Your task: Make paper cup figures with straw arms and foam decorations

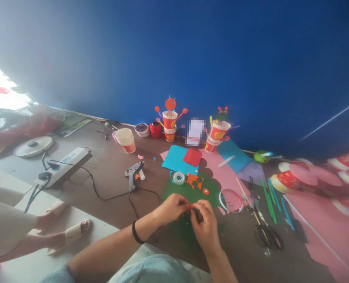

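Note:
My left hand (174, 208) and my right hand (204, 222) meet over a dark green sheet (174, 232). Between their pinched fingertips is a small orange-red piece (192, 205), mostly hidden by the fingers. Just beyond them lie an orange paper scrap with round holes (194, 181), a small orange disc (205, 191) and a white tape roll (179, 178). A roll of clear tape (231, 201) rests to the right of my right hand.
A glue gun (133, 173) with its cord lies left, near a power strip (65, 165). Decorated cups (170, 122) stand at the back by the blue wall. Scissors (265, 232) and green strips (269, 200) lie right. A person's feet (76, 232) are at left.

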Action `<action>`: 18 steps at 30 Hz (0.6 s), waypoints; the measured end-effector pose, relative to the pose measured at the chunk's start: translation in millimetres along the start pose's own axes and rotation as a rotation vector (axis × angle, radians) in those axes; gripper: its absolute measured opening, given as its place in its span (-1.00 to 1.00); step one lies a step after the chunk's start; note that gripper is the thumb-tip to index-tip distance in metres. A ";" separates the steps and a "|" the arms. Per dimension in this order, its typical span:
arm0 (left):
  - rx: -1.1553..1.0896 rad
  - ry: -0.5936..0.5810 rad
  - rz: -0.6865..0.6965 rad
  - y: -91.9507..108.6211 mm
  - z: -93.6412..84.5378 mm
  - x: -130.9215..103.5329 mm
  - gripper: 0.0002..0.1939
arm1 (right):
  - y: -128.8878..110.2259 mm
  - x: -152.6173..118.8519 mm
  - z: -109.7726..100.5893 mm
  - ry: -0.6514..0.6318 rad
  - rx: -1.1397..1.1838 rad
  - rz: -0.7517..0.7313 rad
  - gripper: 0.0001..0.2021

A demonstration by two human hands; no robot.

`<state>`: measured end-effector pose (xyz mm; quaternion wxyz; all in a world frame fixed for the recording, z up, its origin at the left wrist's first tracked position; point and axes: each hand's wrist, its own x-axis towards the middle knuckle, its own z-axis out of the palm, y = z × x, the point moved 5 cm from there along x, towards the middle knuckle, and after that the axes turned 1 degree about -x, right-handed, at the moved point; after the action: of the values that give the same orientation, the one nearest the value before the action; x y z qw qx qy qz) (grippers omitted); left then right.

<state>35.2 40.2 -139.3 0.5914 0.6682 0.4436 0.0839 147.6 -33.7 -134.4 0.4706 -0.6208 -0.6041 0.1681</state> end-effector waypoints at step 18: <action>0.321 -0.016 0.154 9.5 -12.4 3.8 -0.77 | -4.4 -2.2 6.8 -0.062 -0.158 -0.031 -0.85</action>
<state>34.3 52.6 -129.0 0.4722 0.7868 0.3941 0.0517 139.2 -33.9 -135.2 0.4035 -0.6412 -0.6393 0.1317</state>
